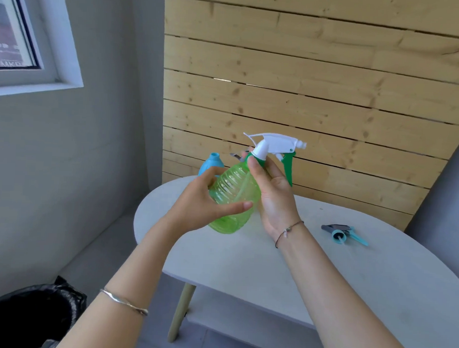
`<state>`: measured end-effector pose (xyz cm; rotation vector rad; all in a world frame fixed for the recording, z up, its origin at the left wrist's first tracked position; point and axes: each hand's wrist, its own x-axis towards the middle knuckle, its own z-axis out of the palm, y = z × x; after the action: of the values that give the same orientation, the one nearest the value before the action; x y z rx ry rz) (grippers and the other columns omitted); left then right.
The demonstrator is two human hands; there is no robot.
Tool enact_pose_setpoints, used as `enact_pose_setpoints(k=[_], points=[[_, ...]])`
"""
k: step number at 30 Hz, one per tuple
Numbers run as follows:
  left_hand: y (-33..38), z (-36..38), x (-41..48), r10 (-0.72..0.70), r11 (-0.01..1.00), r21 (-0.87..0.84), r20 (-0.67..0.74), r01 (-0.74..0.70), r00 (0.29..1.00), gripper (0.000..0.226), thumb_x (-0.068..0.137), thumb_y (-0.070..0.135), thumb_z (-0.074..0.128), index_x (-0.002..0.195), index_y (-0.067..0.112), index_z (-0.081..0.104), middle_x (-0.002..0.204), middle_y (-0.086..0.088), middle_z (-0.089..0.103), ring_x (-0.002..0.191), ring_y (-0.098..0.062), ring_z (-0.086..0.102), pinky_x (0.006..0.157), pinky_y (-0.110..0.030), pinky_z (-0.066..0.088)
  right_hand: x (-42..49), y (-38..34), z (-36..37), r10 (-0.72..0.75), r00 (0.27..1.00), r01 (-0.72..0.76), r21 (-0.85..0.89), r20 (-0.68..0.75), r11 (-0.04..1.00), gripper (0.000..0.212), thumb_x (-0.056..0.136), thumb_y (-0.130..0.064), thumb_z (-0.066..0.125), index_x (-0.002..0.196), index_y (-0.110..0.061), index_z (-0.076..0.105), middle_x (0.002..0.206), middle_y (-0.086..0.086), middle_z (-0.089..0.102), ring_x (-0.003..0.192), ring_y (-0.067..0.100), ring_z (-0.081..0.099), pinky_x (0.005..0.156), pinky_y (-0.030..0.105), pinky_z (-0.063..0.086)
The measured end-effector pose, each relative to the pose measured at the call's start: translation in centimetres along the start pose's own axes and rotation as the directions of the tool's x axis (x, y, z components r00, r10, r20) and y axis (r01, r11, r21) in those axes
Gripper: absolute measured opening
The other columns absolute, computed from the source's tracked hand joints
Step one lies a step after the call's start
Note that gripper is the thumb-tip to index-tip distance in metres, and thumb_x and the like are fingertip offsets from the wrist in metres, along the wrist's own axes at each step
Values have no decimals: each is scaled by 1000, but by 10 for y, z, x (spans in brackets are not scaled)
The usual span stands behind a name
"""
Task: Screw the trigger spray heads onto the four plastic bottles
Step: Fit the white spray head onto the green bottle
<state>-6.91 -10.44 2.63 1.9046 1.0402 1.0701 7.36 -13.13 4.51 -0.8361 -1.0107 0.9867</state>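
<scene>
1. Nearest the lens: two bare forearms rise from the bottom edge. A thin metal bangle (pixel 124 302) circles the left one; a dark cord bracelet (pixel 286 231) circles the right wrist.
2. Left hand (pixel 198 205): fingers spread and curled round the lower body of the green bottle (pixel 232 195), thumb laid across its front. Grip is closed on the bottle.
3. Green bottle: translucent plastic, ribbed in horizontal rings, held tilted in the air above the table (pixel 284 268), neck pointing up and to the right. A pale dip tube shows through the wall.
4. Right hand (pixel 273 194): palm toward the camera, fingers wrapped at the bottle's neck and the green collar of the spray head (pixel 275 144). Closed on that joint.
5. Spray head: smooth white moulded body, green trigger hanging down, nozzle pointing right. It sits on the neck; how far it is threaded cannot be told.
6. Blue bottle (pixel 211 164): opaque, rounded shoulder, open threaded neck, standing behind the left hand at the table's far edge.
7. Loose spray head (pixel 344 232): grey body, teal collar and trigger, lying on its side on the table, well right of the hands.
8. Table: matte pale-grey oval top, light wooden leg.
9. Wall (pixel 319 72) behind: horizontal knotted pine boards.
</scene>
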Motion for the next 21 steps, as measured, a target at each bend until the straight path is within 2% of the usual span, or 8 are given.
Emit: enact_pose_setpoints(k=[3,5,7,10,12,13,16,21], points=[[-15,-18,-2,-36,996,-86,-31,33,999,60,62,46,84,112,33,55,108,9,63,94,6,60,73,-8,48,4,7,8,77,987,-56,-148,141,987,47,82,-46,61,125,-28,59,131,-4,61,124,18,54,107,43,41],[-25,-34,1,-84,989,-128,-118,69,989,67,59,51,82,116,31,54,117,6,57,108,-6,58,87,-25,51,8,10,8,85,987,-49,-242,140,969,55,77,-56,57,127,-33,57,135,-9,57,132,17,46,114,45,32],[-36,-51,7,-115,979,-189,-182,80,976,68,55,57,79,115,34,55,121,3,57,111,-12,59,93,-35,51,15,14,5,-12,998,26,-238,59,971,42,82,-46,60,122,-31,58,126,-10,61,121,6,54,106,34,40],[-56,-66,13,-136,957,-278,-190,79,972,59,55,59,80,108,44,58,116,7,66,105,-6,64,86,-27,52,22,21,-5,-274,959,226,-379,-77,897,43,88,-23,64,127,-29,48,120,-7,55,100,-8,54,88,15,41],[-74,-66,16,-164,950,-297,-200,100,966,61,58,56,81,113,42,57,113,12,66,103,-2,63,85,-21,48,27,28,-12,-395,915,286,-553,-84,782,64,82,-25,70,138,-27,38,130,-10,42,115,-3,44,93,8,35],[-82,-63,18,-180,949,-294,-203,115,962,62,60,54,80,116,41,56,113,14,65,103,1,61,84,-17,47,29,33,-16,-408,909,278,-603,-86,748,76,79,-26,74,142,-26,31,134,-12,34,125,3,38,101,12,32],[-104,-49,25,-190,955,-261,-183,138,965,60,69,42,80,122,41,50,114,19,60,105,8,55,78,-14,47,37,48,-31,-271,944,114,-586,-188,802,105,71,-32,80,149,-25,10,148,-10,17,141,12,20,115,37,27],[-123,-28,41,-152,973,-204,-195,112,969,69,72,27,81,129,25,41,126,7,52,114,0,49,77,-7,42,40,83,-52,63,978,-157,-498,-200,853,113,70,-30,81,150,-24,2,156,-1,19,138,9,25,104,26,29]])
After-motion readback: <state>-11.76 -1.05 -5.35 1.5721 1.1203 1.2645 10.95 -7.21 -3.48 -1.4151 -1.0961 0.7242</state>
